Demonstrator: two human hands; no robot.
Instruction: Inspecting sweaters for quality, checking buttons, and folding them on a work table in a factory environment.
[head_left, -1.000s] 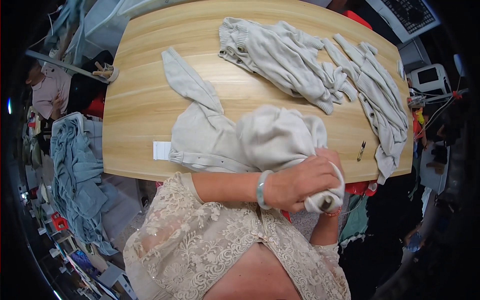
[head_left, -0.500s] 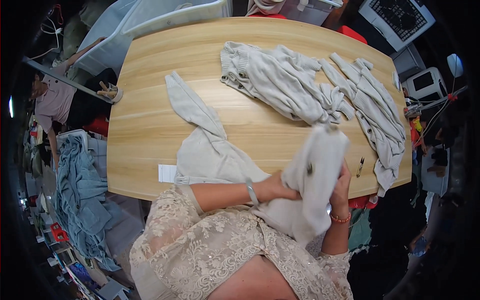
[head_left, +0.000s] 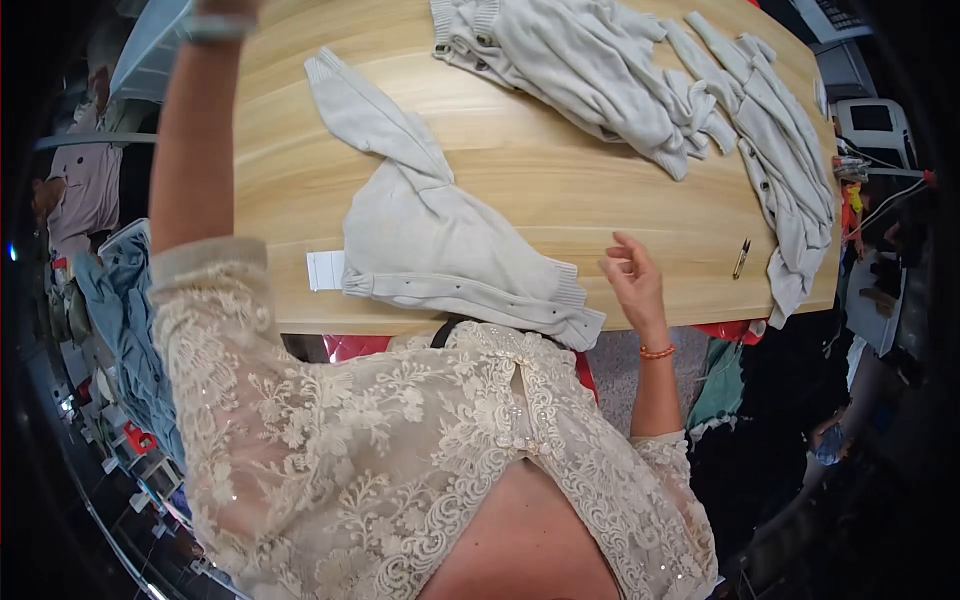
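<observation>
My left arm reaches far out to the upper left, and only the base of my left hand [head_left: 230, 7] shows at the picture's top edge, beside the pale plastic tub [head_left: 150, 50]; its fingers are cut off. Over the table's near edge my right hand [head_left: 636, 285] hovers with fingers apart and nothing in it. A light grey knitted cardigan [head_left: 430, 235] lies folded in front of me, one sleeve pointing away and its button band along the near edge. From beneath its left side a white paper slip [head_left: 325, 270] sticks out.
Two more grey knits lie beyond: a bunched buttoned cardigan [head_left: 580, 75] and a long one [head_left: 785, 160] on the right. Small thread snips [head_left: 741, 258] rest near the right edge of the wooden table [head_left: 290, 190]. Blue-grey garments [head_left: 125, 320] are heaped at left; a person [head_left: 85, 190] stands behind them.
The light knit that both hands held is out of my hands and no longer visible. My left arm has swung to the upper left; my right hand has opened. The view has shifted.
</observation>
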